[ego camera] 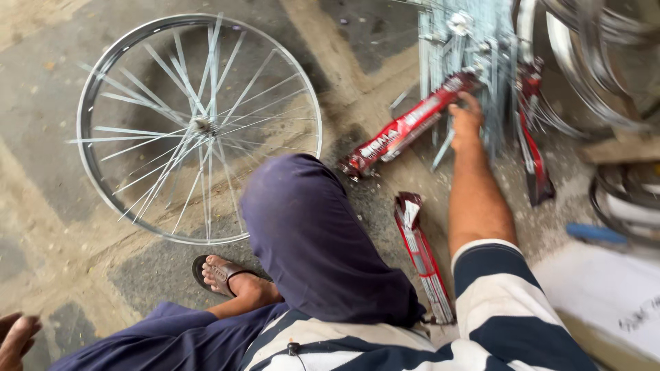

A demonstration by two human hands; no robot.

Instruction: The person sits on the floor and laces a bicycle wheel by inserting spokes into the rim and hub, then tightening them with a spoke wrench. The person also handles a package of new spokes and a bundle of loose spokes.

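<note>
On the concrete floor [41,206], upper left: one spoked bicycle wheel [199,127], lying flat, silver rim whole and in full view, hub at centre. Bare floor runs all round it except at its lower right edge, where the person's bent knee [309,233] in dark blue cloth overlaps the rim.

Top centre to top right: a stack of spoked wheels [467,48], blurred, with loose silver rims [591,69] crowded against it on the right. Little open room there.

Right hand [466,117]: arm stretched forward, fingers curled round the upper end of a long red packet [405,127], at the foot of the stack. The packet slants down to the left and its lower end rests on the floor.

Second red packet [423,257]: torn open at the top, lying on the floor between the knee and the right forearm, near both.

Third red packet [533,144]: hanging or leaning at the right side of the stack; which, cannot be told.

Left hand [15,336]: bottom left corner, mostly cut off by the frame edge, holding nothing visible; whether its fingers are apart or together cannot be told.

Foot in a sandal [223,275]: flat on the floor just below the wheel.

Lower right: a pale board [605,295] and a blue handle [595,233], close to the striped sleeve [502,302].
</note>
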